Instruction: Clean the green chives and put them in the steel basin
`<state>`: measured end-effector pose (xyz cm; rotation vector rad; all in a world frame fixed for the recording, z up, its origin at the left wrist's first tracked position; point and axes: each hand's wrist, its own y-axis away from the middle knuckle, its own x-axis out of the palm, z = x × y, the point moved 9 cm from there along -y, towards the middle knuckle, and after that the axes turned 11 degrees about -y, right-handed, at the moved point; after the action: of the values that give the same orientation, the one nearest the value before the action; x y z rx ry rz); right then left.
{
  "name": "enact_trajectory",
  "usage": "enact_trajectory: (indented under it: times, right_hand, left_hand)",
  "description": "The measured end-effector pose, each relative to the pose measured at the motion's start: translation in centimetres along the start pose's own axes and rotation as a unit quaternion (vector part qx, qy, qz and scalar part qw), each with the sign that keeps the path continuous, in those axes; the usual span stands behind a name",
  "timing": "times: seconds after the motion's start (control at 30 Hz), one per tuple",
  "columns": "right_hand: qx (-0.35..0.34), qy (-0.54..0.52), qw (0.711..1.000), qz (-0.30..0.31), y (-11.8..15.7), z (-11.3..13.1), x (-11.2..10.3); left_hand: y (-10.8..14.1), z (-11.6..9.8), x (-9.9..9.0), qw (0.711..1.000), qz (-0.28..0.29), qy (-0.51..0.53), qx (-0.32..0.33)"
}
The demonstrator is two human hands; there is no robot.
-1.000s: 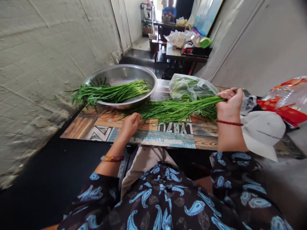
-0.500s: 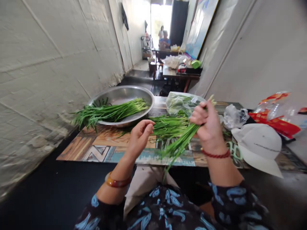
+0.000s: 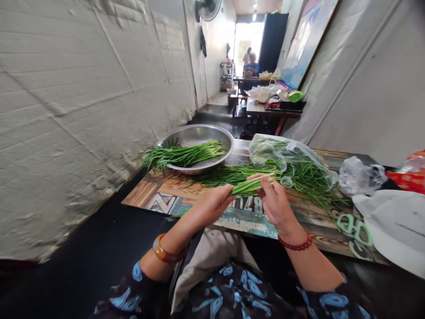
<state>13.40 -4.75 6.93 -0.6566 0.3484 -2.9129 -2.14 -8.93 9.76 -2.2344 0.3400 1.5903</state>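
A small bunch of green stalks point(image 3: 247, 186) lies level between my two hands, above the near part of the table. My left hand point(image 3: 214, 204) is closed round its left part. At the pale ends, my right hand point(image 3: 274, 199) grips the stalks between thumb and fingers. Behind them, loose green stalks point(image 3: 229, 173) spread over the table, and more lie in and under a clear plastic bag point(image 3: 270, 153). A metal basin point(image 3: 199, 130) at the back left holds a thick bunch point(image 3: 186, 155), its leafy ends hanging over the rim.
Right of the stalks are a crumpled plastic bag point(image 3: 360, 175), green-handled scissors point(image 3: 353, 228), a white cap point(image 3: 398, 226) and a red package point(image 3: 413, 170). Farther back stands another table point(image 3: 257, 106) with bags, and a person point(image 3: 250, 68) beyond.
My right hand has come down and inward, and the stalks it held upright now lie level. My left hand has closed on them. The view has shifted, showing more of the plastic bag's stalks.
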Motion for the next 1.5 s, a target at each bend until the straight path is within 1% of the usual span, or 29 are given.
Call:
enact_trajectory:
  times: [0.07, 0.13, 0.2, 0.27, 0.3, 0.37, 0.47, 0.53, 0.6, 0.67, 0.77, 0.83, 0.9, 1.0, 1.07, 1.1, 1.13, 1.2, 1.23, 1.27, 1.3, 1.33, 1.4, 1.43, 1.47, 1.5]
  right_hand:
    - [0.033, 0.006, 0.999, -0.037, 0.2, -2.1, -2.4]
    - [0.047, 0.081, 0.994, -0.055, 0.5, -4.0, -4.5]
    - [0.070, 0.154, 0.985, -0.026, 0.9, -6.2, -5.4]
    - [0.083, 0.199, 0.976, 0.010, 1.3, -8.0, -5.7]
    - [0.083, 0.218, 0.972, 0.025, 1.5, -8.6, -5.7]
    - [0.074, 0.264, 0.960, 0.053, 1.9, -9.3, -5.3]
    - [0.033, 0.333, 0.938, 0.086, 2.4, -9.0, -4.5]
    - [0.005, 0.361, 0.927, 0.099, 2.6, -8.6, -3.9]
    - [-0.008, 0.378, 0.919, 0.109, 2.6, -8.4, -3.5]
    - [-0.007, 0.387, 0.914, 0.120, 2.7, -8.4, -3.1]
    - [-0.004, 0.396, 0.909, 0.131, 2.7, -8.5, -2.9]
    - [-0.004, 0.402, 0.905, 0.140, 2.7, -8.5, -2.8]
    - [-0.006, 0.406, 0.902, 0.149, 2.7, -8.6, -2.8]
    - [-0.007, 0.415, 0.896, 0.158, 2.8, -8.6, -2.7]
    - [-0.008, 0.427, 0.889, 0.164, 2.9, -8.5, -2.4]
    - [-0.007, 0.434, 0.885, 0.167, 2.9, -8.5, -2.2]
    - [-0.008, 0.439, 0.883, 0.166, 2.8, -8.3, -2.1]
    - [-0.004, 0.442, 0.882, 0.165, 2.5, -8.2, -2.0]
    - [-0.005, 0.440, 0.883, 0.163, 2.3, -8.0, -2.0]
    - [-0.007, 0.440, 0.883, 0.161, 2.1, -7.9, -2.0]
    - [-0.009, 0.442, 0.883, 0.159, 2.0, -7.9, -2.1]
    - [-0.010, 0.444, 0.882, 0.157, 1.9, -7.8, -2.1]
    - [-0.014, 0.452, 0.878, 0.154, 1.9, -7.7, -2.1]
    - [-0.017, 0.456, 0.877, 0.152, 1.9, -7.7, -2.0]
    - [-0.021, 0.458, 0.876, 0.151, 2.0, -7.6, -2.0]
    - [-0.025, 0.459, 0.875, 0.151, 2.0, -7.6, -1.9]
  left_hand:
    - [-0.4, 2.6, -2.2, 0.988, -0.006, -0.147, -0.052]
    - [-1.3, 5.2, -5.1, 0.961, -0.039, -0.256, -0.099]
    - [-3.0, 7.6, -7.5, 0.937, -0.066, -0.319, -0.126]
    - [-5.4, 10.3, -8.5, 0.921, -0.059, -0.357, -0.143]
    - [-6.8, 11.4, -8.6, 0.917, -0.050, -0.369, -0.143]
    - [-9.5, 13.7, -8.1, 0.914, -0.021, -0.382, -0.135]
    - [-13.1, 16.7, -6.8, 0.916, 0.007, -0.380, -0.132]
    - [-14.8, 18.7, -5.9, 0.917, 0.022, -0.375, -0.135]
    - [-15.8, 20.7, -4.8, 0.918, 0.039, -0.370, -0.140]
    - [-16.1, 22.7, -3.6, 0.917, 0.054, -0.367, -0.147]
    - [-15.4, 25.3, -1.5, 0.916, 0.088, -0.360, -0.155]
    - [-14.7, 26.3, -0.4, 0.915, 0.112, -0.353, -0.158]
    - [-14.3, 26.6, 0.0, 0.915, 0.127, -0.347, -0.160]
    - [-14.3, 26.0, -1.1, 0.912, 0.138, -0.353, -0.158]
    - [-14.4, 24.6, -2.4, 0.913, 0.132, -0.357, -0.149]
    - [-14.5, 23.5, -3.1, 0.918, 0.114, -0.350, -0.147]
    - [-14.7, 22.0, -4.1, 0.929, 0.070, -0.336, -0.135]
    - [-14.6, 17.8, -5.6, 0.954, -0.038, -0.284, -0.084]
    - [-14.2, 15.3, -5.8, 0.964, -0.080, -0.249, -0.043]
    - [-13.6, 13.0, -5.4, 0.972, -0.103, -0.211, -0.008]
    - [-12.9, 10.8, -4.7, 0.978, -0.115, -0.173, 0.016]
    - [-12.2, 8.7, -3.3, 0.984, -0.107, -0.138, 0.045]
    - [-11.4, 4.6, 0.6, 0.987, -0.055, -0.096, 0.113]
    - [-11.3, 3.1, 2.7, 0.985, -0.026, -0.089, 0.144]
    - [-11.5, 2.1, 4.7, 0.982, -0.001, -0.091, 0.166]
    - [-12.1, 1.9, 6.4, 0.981, 0.017, -0.099, 0.169]
